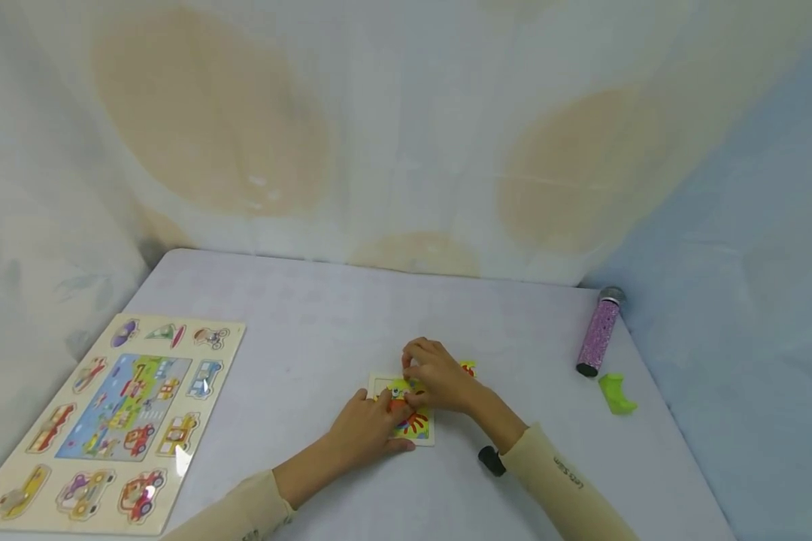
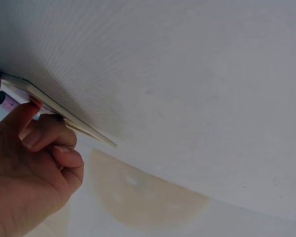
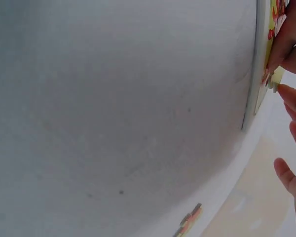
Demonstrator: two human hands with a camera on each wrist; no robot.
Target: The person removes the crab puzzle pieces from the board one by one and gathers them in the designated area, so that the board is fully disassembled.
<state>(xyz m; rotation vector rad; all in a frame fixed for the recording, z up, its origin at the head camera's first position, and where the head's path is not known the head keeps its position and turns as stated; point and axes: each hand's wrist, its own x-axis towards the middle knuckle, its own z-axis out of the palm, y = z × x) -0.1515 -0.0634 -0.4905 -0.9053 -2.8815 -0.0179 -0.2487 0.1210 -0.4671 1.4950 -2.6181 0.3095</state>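
A small square jigsaw puzzle board [image 1: 429, 439] lies on the table in the head view, with a pale rim and a red, yellow and green picture. My left hand [image 1: 362, 430] holds it steady, thumb at the near edge and bent fingers on the picture. From the far right side my right hand [image 1: 443, 379] reaches over the board. Its thumb and index finger pinch a small puzzle piece [image 3: 275, 83] against the board's surface, seen in the right wrist view. Another puzzle piece [image 1: 469, 367], red and yellow, lies just beyond the right hand, partly hidden by it.
On the left lies a large wooden vehicle puzzle [image 1: 203, 409]. A purple glitter microphone [image 1: 598, 334] and a bright green curved piece [image 1: 617, 394] are near the table's right edge. A black cylindrical object [image 1: 492, 460] sits beside the right sleeve. Curtains surround the table.
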